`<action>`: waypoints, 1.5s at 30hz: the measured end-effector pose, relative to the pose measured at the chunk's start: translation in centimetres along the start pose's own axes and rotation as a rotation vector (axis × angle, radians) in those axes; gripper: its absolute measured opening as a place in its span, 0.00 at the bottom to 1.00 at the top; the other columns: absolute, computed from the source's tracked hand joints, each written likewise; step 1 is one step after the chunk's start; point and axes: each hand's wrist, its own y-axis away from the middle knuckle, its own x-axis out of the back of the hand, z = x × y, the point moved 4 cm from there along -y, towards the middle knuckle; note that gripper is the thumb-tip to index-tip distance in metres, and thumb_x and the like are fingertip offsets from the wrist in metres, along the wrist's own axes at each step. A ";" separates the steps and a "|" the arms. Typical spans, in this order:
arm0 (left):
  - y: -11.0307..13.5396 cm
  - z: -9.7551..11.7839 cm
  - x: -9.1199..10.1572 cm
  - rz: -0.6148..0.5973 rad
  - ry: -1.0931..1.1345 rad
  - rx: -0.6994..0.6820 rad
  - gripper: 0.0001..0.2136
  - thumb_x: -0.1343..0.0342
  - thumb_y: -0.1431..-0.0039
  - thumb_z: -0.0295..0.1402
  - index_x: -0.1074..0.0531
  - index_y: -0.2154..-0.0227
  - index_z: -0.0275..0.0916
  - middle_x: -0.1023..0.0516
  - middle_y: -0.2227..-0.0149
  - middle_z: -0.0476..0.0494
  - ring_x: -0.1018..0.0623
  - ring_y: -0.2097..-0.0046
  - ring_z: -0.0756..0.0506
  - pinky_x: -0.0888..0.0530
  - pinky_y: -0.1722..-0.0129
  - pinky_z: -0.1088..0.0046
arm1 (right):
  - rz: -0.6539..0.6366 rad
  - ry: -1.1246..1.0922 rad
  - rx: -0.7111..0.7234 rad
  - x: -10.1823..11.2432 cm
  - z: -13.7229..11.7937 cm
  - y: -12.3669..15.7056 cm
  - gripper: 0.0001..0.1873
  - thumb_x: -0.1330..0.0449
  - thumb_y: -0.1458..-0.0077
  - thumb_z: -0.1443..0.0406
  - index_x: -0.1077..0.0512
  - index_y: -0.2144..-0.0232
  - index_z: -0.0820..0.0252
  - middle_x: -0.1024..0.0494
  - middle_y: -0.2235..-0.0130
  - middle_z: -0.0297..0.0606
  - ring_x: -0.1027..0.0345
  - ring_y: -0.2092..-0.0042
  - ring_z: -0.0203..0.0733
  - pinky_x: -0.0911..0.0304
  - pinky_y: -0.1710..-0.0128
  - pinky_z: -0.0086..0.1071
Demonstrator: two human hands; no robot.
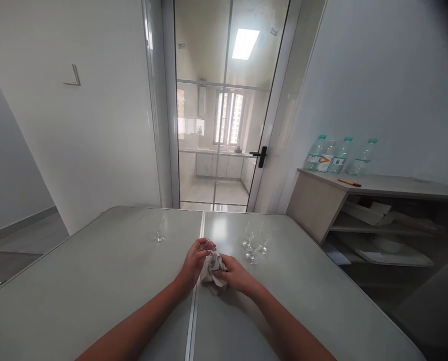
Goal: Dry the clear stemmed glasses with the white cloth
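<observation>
Near the table's middle seam, my left hand (197,255) is closed around a clear stemmed glass (206,245), which my fingers partly cover. My right hand (236,273) grips a crumpled whitish cloth (213,275) pressed against that glass. Part of the glass is hidden by the cloth. To the right stand several clear stemmed glasses, among them a front one (251,257) and one at the left (248,245). A single stemmed glass (159,236) stands apart on the left side.
The grey table (96,281) has a metal seam running away from me. Beyond it is a glass door (224,115) with a black handle (262,157). At the right, a shelf unit (317,200) bears plastic bottles (340,156) and an orange-yellow stick-like item (349,183).
</observation>
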 end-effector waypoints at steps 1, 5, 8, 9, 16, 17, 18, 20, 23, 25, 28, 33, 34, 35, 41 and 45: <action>0.1 0.1 -0.2 -0.025 0.035 0.018 0.15 0.37 0.49 0.34 0.27 0.58 0.38 0.21 0.59 0.40 0.23 0.56 0.42 0.30 0.54 0.65 | -0.071 -0.161 -0.052 -0.2 0.1 0.1 0.10 0.36 0.49 0.63 0.29 0.64 0.59 0.27 0.66 0.34 0.37 0.66 0.39 0.45 0.63 0.31; 0.3 0.5 -0.7 -0.037 0.076 0.027 0.14 0.38 0.48 0.37 0.26 0.58 0.38 0.22 0.59 0.40 0.23 0.58 0.42 0.29 0.54 0.64 | -0.187 -0.439 -0.140 -0.4 0.2 0.5 0.17 0.34 0.50 0.58 0.27 0.60 0.62 0.27 0.65 0.36 0.37 0.66 0.39 0.43 0.63 0.31; 0.4 0.4 -0.4 -0.006 -0.080 -0.044 0.17 0.36 0.49 0.36 0.27 0.57 0.39 0.21 0.58 0.40 0.23 0.54 0.40 0.29 0.52 0.63 | -0.029 -0.089 -0.038 0.3 -0.3 0.2 0.10 0.35 0.51 0.63 0.28 0.65 0.60 0.28 0.68 0.32 0.39 0.67 0.37 0.45 0.65 0.30; 0.5 0.3 -0.3 0.003 -0.147 -0.067 0.17 0.35 0.49 0.36 0.28 0.56 0.40 0.20 0.56 0.39 0.23 0.52 0.39 0.30 0.50 0.62 | 0.049 0.063 0.014 0.6 -0.6 0.1 0.07 0.37 0.51 0.66 0.29 0.68 0.59 0.29 0.70 0.31 0.40 0.68 0.37 0.47 0.66 0.29; 0.1 0.3 0.2 0.015 -0.067 -0.096 0.18 0.35 0.50 0.36 0.27 0.57 0.39 0.21 0.57 0.39 0.23 0.54 0.40 0.30 0.50 0.61 | 0.148 0.093 0.036 0.0 -0.9 0.0 0.06 0.39 0.48 0.64 0.32 0.71 0.58 0.31 0.72 0.31 0.43 0.70 0.36 0.49 0.68 0.29; 0.0 0.3 0.1 -0.001 -0.005 -0.060 0.17 0.36 0.50 0.36 0.27 0.57 0.38 0.21 0.58 0.39 0.23 0.55 0.40 0.29 0.50 0.62 | 0.084 -0.068 -0.032 -0.2 -0.4 0.0 0.09 0.37 0.47 0.59 0.31 0.69 0.59 0.31 0.72 0.31 0.42 0.70 0.36 0.49 0.68 0.29; 0.0 0.2 0.0 -0.021 0.048 -0.025 0.17 0.36 0.50 0.36 0.27 0.57 0.38 0.21 0.58 0.39 0.23 0.56 0.41 0.29 0.51 0.61 | 0.020 -0.229 -0.109 -0.5 0.0 0.1 0.14 0.36 0.47 0.54 0.29 0.68 0.59 0.31 0.71 0.32 0.42 0.70 0.36 0.48 0.68 0.29; 0.0 0.1 -0.2 -0.045 0.107 0.017 0.17 0.37 0.50 0.36 0.26 0.57 0.37 0.21 0.58 0.38 0.22 0.56 0.41 0.29 0.50 0.61 | -0.065 -0.452 -0.235 -0.7 0.6 0.4 0.22 0.35 0.49 0.48 0.29 0.64 0.60 0.30 0.71 0.32 0.42 0.71 0.35 0.48 0.70 0.29; 0.0 -0.1 -0.1 -0.032 0.062 0.000 0.18 0.35 0.52 0.35 0.26 0.57 0.38 0.21 0.58 0.39 0.23 0.56 0.41 0.30 0.50 0.62 | -0.052 -0.352 -0.191 -0.3 0.4 0.5 0.19 0.32 0.51 0.53 0.28 0.64 0.60 0.30 0.70 0.32 0.41 0.70 0.36 0.47 0.68 0.29; -0.1 -0.4 0.1 0.002 -0.029 -0.041 0.17 0.35 0.51 0.35 0.27 0.58 0.39 0.20 0.58 0.40 0.23 0.55 0.41 0.30 0.50 0.61 | 0.047 -0.078 -0.041 0.1 -0.4 0.3 0.10 0.34 0.50 0.60 0.29 0.68 0.59 0.29 0.71 0.31 0.40 0.69 0.37 0.47 0.67 0.30; -0.2 -0.5 0.4 0.046 -0.109 -0.091 0.15 0.36 0.49 0.35 0.27 0.58 0.39 0.20 0.58 0.40 0.23 0.54 0.40 0.32 0.48 0.60 | 0.205 0.300 0.093 0.1 -1.3 0.3 0.03 0.40 0.48 0.67 0.33 0.72 0.58 0.31 0.74 0.30 0.44 0.72 0.35 0.52 0.69 0.30; 0.0 -0.2 0.1 0.061 0.026 -0.035 0.13 0.37 0.51 0.32 0.26 0.60 0.38 0.21 0.60 0.41 0.24 0.56 0.42 0.31 0.49 0.62 | 0.176 0.152 0.053 -0.4 -1.0 0.2 0.05 0.39 0.46 0.64 0.32 0.71 0.58 0.31 0.74 0.30 0.44 0.72 0.35 0.52 0.68 0.30; 0.1 0.0 -0.1 0.042 0.059 -0.008 0.13 0.38 0.50 0.33 0.26 0.60 0.37 0.21 0.60 0.40 0.24 0.56 0.42 0.31 0.50 0.63 | 0.114 -0.006 -0.004 -0.6 -0.7 0.2 0.08 0.37 0.46 0.60 0.31 0.70 0.59 0.30 0.73 0.30 0.43 0.71 0.36 0.51 0.68 0.30; 0.2 0.1 -0.4 0.018 0.084 0.018 0.12 0.38 0.49 0.34 0.25 0.61 0.37 0.21 0.60 0.40 0.24 0.57 0.42 0.31 0.50 0.63 | 0.044 -0.182 -0.075 -0.8 -0.4 0.2 0.13 0.35 0.47 0.56 0.30 0.69 0.60 0.29 0.73 0.31 0.41 0.71 0.36 0.49 0.67 0.30; 0.3 1.3 -1.3 -0.061 0.114 0.023 0.14 0.39 0.50 0.36 0.24 0.61 0.37 0.23 0.58 0.39 0.24 0.53 0.40 0.31 0.47 0.61 | 0.066 -0.717 -0.249 -0.7 1.0 -0.2 0.24 0.28 0.56 0.49 0.27 0.69 0.62 0.28 0.73 0.32 0.39 0.73 0.35 0.45 0.71 0.29; 0.1 2.0 -1.0 0.017 0.060 -0.093 0.16 0.38 0.50 0.34 0.27 0.57 0.41 0.24 0.55 0.41 0.25 0.49 0.40 0.32 0.43 0.58 | 0.443 -0.623 -0.156 1.1 2.9 -1.0 0.27 0.30 0.56 0.45 0.28 0.66 0.60 0.25 0.70 0.34 0.34 0.69 0.39 0.39 0.68 0.31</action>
